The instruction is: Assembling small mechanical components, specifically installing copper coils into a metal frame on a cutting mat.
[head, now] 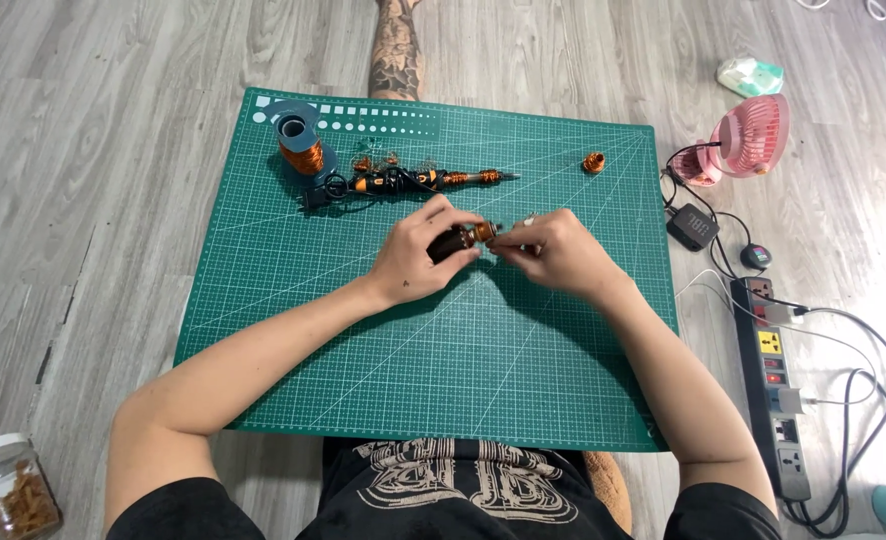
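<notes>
1. Centre of frame: the left hand (413, 255) closes its grip around a small dark cylinder wound with copper wire (460, 239), held just above the green cutting mat (363, 340), which lies on a grey wood-grain floor (93, 200).
2. Right of centre: the right hand (553, 250) pinches the cylinder's pale tip; its fingertips hide what exactly they clamp, and any wire between the hands is too thin to make out.
3. Upper centre of the mat: a long black-and-orange tool (423, 180) lies flat among loose copper strands, its left end lost in a tangle of dark cable.
4. Upper left of the mat: a spool of copper wire (301, 148) stands upright.
5. Upper right of the mat: a small copper coil (593, 162) lies well apart from the hands.
6. Right edge: a pink fan (753, 135), a small black box and a power strip (775, 385) with cables, partly cut off.
7. Lower left corner: a clear jar (3, 490), cropped by the frame.
8. Top centre: a tattooed limb (395, 50), cut off at the upper edge.
</notes>
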